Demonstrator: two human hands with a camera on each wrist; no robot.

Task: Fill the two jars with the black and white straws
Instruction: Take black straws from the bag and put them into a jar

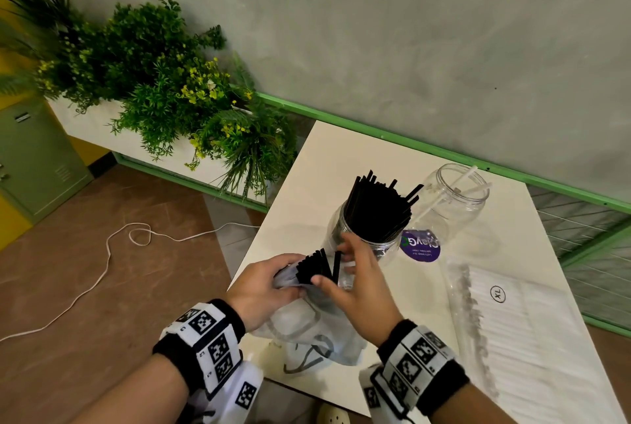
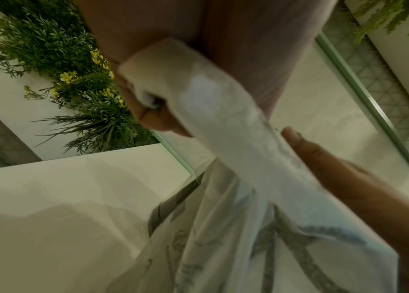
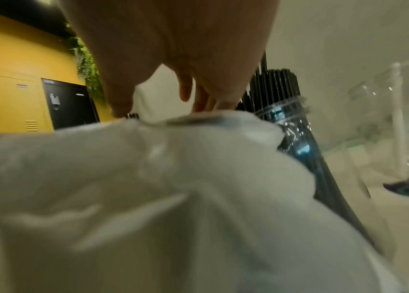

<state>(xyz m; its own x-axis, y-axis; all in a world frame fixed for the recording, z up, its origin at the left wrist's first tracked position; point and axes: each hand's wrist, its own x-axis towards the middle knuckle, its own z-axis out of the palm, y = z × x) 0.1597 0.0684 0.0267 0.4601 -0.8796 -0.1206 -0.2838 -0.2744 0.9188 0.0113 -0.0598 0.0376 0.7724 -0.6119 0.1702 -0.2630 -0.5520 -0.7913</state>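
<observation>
Over at the near edge of the white table, the left hand is clenched around the neck of a thin, crinkly plastic bag with grey printing, and a bunch of black straws pokes out of its mouth. The right hand is pinching one single black straw that stands apart from the bunch, thumb low, fingers up top. Right behind the hands sits a clear plastic jar crammed with more black straws, fanned out above the rim. The second jar is just beside it on the right, see-through, with only a couple of white straws leaning inside. A purple round lid lies in front of that one. Further right there's a flat clear pack of white straws marked XL. Smooth glossy tabletop, grey plaster wall with green trim, a planter full of leafy greenery, brown tiled floor with a white cable looping across it.
</observation>
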